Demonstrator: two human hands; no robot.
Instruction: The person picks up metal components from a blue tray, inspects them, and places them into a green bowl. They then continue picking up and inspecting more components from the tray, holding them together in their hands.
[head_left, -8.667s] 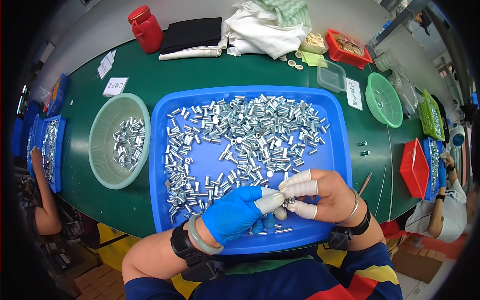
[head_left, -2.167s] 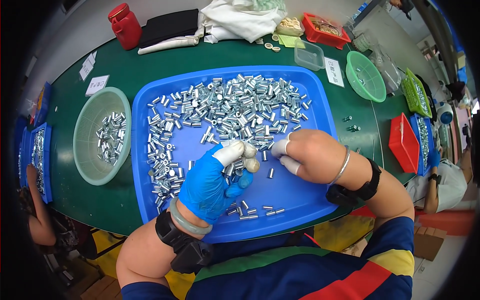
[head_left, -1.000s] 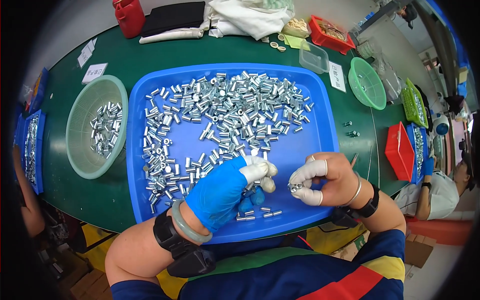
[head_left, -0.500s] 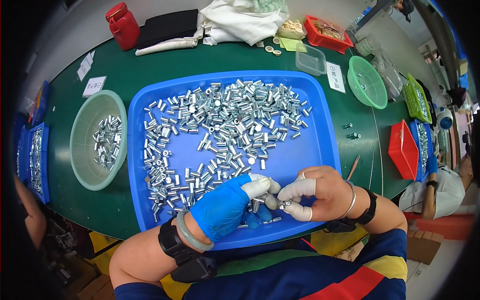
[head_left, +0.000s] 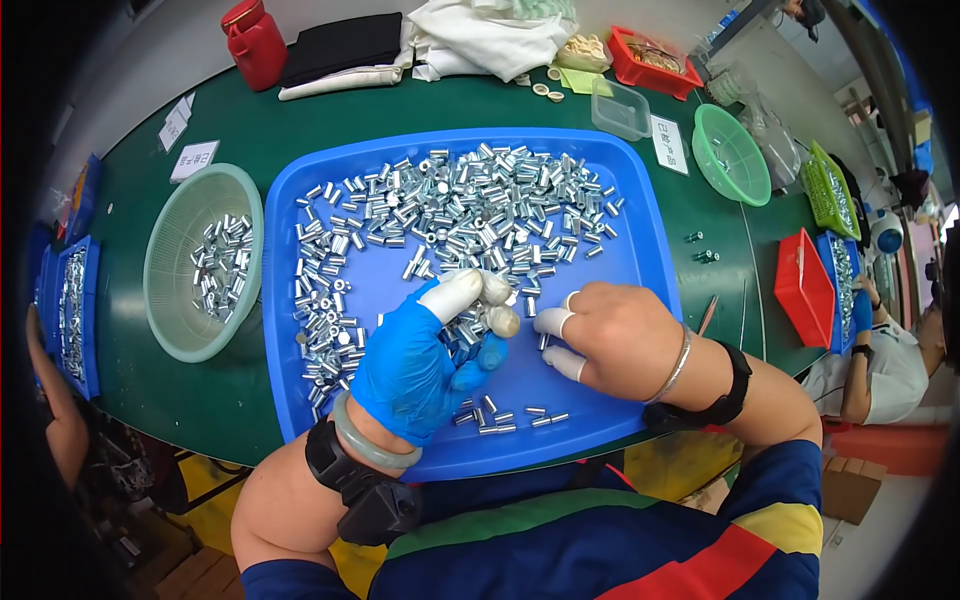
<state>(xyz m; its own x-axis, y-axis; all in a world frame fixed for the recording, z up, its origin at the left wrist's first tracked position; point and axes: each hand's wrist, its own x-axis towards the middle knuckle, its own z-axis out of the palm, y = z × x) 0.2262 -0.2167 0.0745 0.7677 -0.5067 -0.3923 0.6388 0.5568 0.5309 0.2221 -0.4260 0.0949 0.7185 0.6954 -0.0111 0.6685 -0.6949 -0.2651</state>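
Many short silvery metal sleeves (head_left: 480, 195) lie heaped in a large blue tray (head_left: 655, 250), thickest at its far side and left. My left hand (head_left: 415, 365), in a blue glove with white finger covers, is curled over the tray's middle around several sleeves (head_left: 466, 333), partly hidden by its fingers. Just to its right, my right hand (head_left: 625, 340) has white covers on thumb and forefinger. A small sleeve (head_left: 543, 340) shows between those two fingertips; its other fingers are folded under. Several loose sleeves (head_left: 497, 418) lie near the tray's front edge.
A pale green basket (head_left: 160, 330) holding sleeves stands left of the tray. At right are loose sleeves (head_left: 707, 256), a green basket (head_left: 762, 180) and a red bin (head_left: 803, 290). A red jug (head_left: 255, 50) and cloths (head_left: 345, 50) stand behind. Another person (head_left: 885, 375) is at far right.
My hands have parted: the left has moved up and left and turned, showing sleeves in its curl. My right hand has moved up from the front of the tray, fingertips now lower to the tray.
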